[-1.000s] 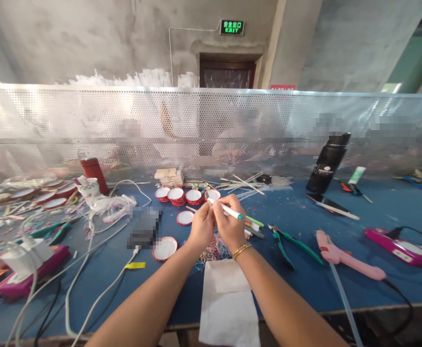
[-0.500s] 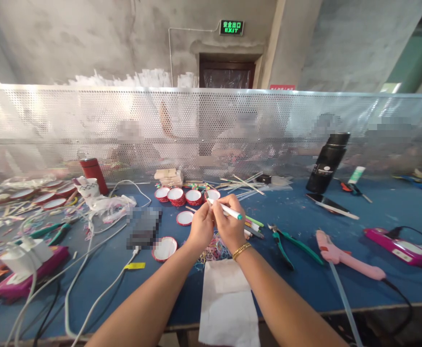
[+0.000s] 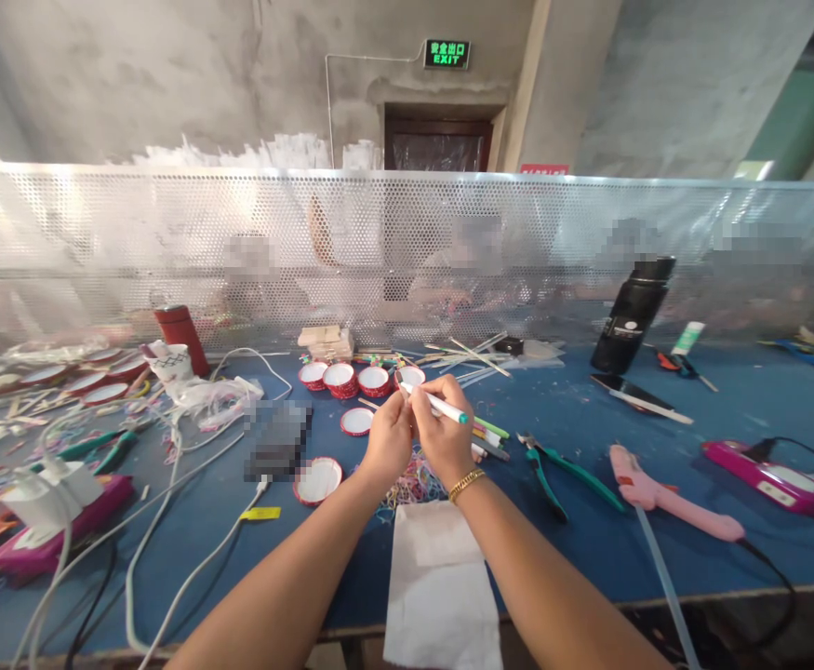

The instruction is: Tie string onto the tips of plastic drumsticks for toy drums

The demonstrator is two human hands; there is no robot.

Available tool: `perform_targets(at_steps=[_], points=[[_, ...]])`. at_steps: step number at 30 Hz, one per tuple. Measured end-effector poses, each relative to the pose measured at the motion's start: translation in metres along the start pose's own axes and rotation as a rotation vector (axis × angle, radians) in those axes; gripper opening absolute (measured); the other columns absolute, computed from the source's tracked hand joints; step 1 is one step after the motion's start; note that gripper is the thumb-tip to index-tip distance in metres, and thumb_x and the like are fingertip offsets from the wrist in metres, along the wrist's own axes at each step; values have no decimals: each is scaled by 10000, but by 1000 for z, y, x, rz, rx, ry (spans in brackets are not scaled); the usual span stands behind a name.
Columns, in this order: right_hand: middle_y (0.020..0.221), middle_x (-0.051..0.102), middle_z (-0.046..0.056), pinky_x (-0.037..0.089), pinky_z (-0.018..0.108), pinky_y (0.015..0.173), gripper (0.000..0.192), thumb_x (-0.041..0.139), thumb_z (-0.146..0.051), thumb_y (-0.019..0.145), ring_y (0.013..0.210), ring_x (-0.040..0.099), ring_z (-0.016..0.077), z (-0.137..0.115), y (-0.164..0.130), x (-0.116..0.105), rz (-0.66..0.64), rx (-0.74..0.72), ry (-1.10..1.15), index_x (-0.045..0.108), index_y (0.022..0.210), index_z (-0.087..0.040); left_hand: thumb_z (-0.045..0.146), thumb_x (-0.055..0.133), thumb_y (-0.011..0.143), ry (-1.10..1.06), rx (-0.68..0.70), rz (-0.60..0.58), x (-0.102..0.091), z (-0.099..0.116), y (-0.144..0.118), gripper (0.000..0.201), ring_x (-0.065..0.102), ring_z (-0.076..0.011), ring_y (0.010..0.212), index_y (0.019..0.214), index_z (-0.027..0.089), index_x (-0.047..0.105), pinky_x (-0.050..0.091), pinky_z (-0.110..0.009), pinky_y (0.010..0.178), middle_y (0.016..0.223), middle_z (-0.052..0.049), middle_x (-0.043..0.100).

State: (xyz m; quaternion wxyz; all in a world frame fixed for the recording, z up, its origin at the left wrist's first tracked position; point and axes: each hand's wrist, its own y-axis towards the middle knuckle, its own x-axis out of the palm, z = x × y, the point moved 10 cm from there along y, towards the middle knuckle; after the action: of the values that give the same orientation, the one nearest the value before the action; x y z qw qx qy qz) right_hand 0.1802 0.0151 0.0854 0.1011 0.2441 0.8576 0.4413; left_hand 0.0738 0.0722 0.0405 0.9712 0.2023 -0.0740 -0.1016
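My right hand point(image 3: 443, 430) grips a white marker pen with a teal end point(image 3: 441, 406), held level above the blue table point(image 3: 560, 540). My left hand point(image 3: 388, 437) is pressed against it, fingers closed around the pen's left tip; what else it holds is hidden. Under both hands lies a heap of coloured rubber bands point(image 3: 415, 485). Just behind them stand several small red-rimmed white cups point(image 3: 340, 379), and two red-rimmed lids point(image 3: 317, 479) lie to the left. More pens point(image 3: 488, 434) rest at the right of my hands.
A white paper sheet point(image 3: 440, 586) hangs over the near edge. Green pliers point(image 3: 560, 473), a pink glue gun point(image 3: 664, 498), a black bottle point(image 3: 631, 314) and a magenta device point(image 3: 773, 479) lie right. Cables point(image 3: 169, 502), a red flask point(image 3: 181, 337) and clutter fill the left. A perforated metal screen point(image 3: 169, 242) backs the table.
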Motion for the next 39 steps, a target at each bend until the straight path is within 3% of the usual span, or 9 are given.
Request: perform_targets(at_steps=[6,14,26,32,39], points=[[690,593,-24,454,280,610,222,595,-370,955,629,573,157,9,0,-5,49,64,4,537,792,-230,606,656,829,15,-9,19,-3,-4,1,477,400,-91,517,657,192,491,319,-233,506,559,41,467],[703,602,-15,460,284,622,224,593,-358,947,637,569,158,-3,1,0,-11,16,-8,546,769,-232,586,679,816,-7,-2,12,-1,1,-1,464,344,-92,567,678,192,476,290,-228,514,603,41,447],[690,596,-23,458,286,610,223,594,-377,956,626,576,160,12,1,-5,38,73,4,538,798,-230,626,624,840,58,6,24,-4,-2,1,478,391,-97,523,680,194,497,318,-235,509,565,39,466],[704,593,-20,458,284,626,224,593,-353,953,643,566,157,-3,1,-1,-1,1,5,544,771,-232,599,662,823,10,-1,9,-1,-1,0,458,373,-92,540,687,191,505,303,-231,509,575,47,449],[694,589,-22,449,285,622,232,591,-371,956,636,553,160,4,1,-5,31,30,-32,543,775,-232,576,674,839,-12,-29,26,-2,-4,0,455,376,-86,525,677,188,499,301,-224,504,567,49,451]])
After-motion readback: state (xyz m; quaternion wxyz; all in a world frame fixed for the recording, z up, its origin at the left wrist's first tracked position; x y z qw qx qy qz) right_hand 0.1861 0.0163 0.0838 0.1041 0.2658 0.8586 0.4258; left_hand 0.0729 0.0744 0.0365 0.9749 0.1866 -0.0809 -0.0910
